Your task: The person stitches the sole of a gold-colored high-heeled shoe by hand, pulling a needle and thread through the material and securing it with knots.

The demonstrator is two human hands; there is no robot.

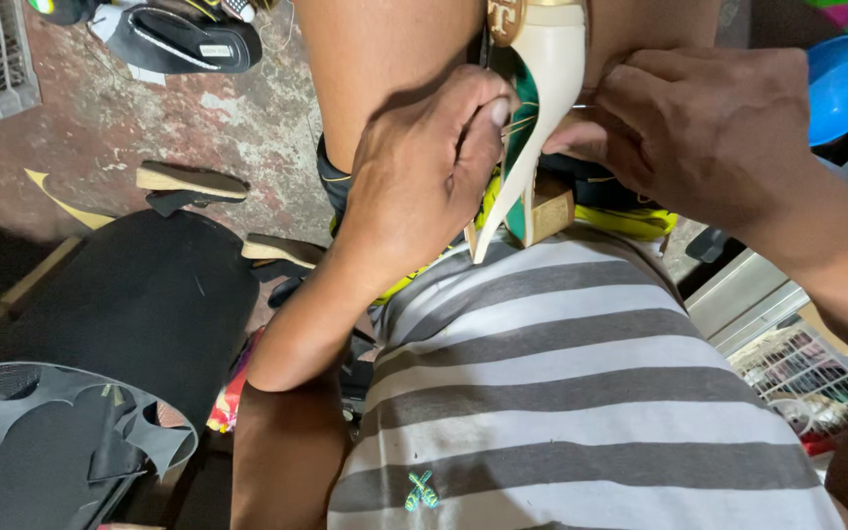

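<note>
We see our left hand (424,167) curled shut, thumb and fingers pinching the edge of a cream-coloured shoe sole with a green lining and a tan block heel (532,118). The sole stands nearly upright between our bare knees, just above our lap, its narrow end pointing down toward our grey-and-white striped shirt (571,393). Our right hand (699,123) is closed too, its fingertips pressed against the other side of the same sole, so that both hands grip it from opposite sides. The block heel sits low, close to a yellow-and-dark fabric (630,221) at our waist.

On the worn reddish concrete floor (149,118) to our left lie two tan wedge soles (191,180) and, farther off, a black sandal (184,39). Nearer to us, a large sheet of black material with curved cut-outs (100,393) spreads out. A blue plastic basin (841,83) shows at the upper right, well apart from our hands.
</note>
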